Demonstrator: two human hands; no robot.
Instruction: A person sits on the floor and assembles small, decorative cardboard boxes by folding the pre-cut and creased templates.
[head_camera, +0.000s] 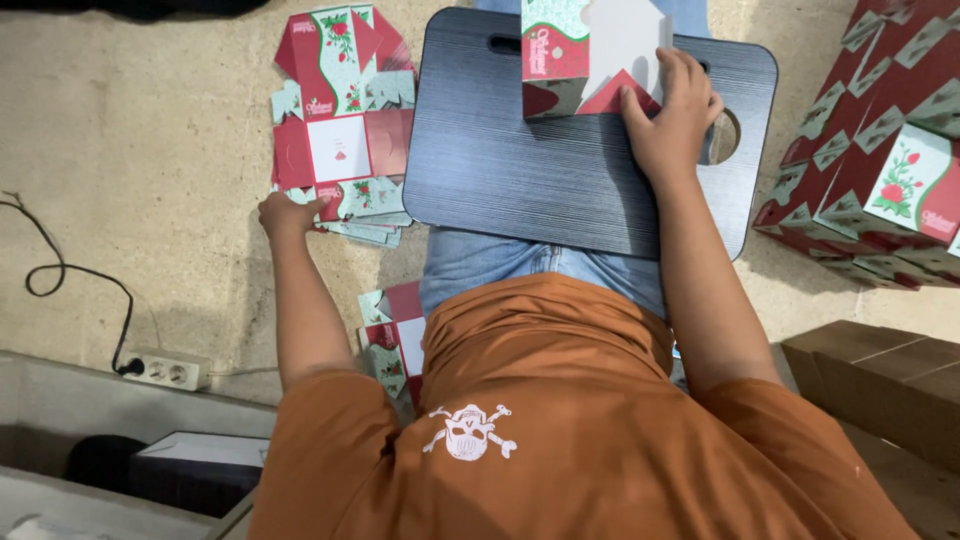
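Observation:
My right hand (672, 115) presses on a partly folded red, green and white carton (590, 55) that stands on a dark lap board (540, 170) across my knees. My left hand (287, 212) reaches out to the left and touches the near edge of a stack of flat, unfolded cartons (345, 140) lying on the floor. Its fingers rest on the top sheet's corner; whether they pinch it is not clear.
Folded cartons (880, 170) are piled at the right. A brown cardboard box (885, 385) sits at the lower right. One more flat carton (395, 345) lies by my left hip. A power strip (165, 372) with a black cable (50, 265) lies at the left.

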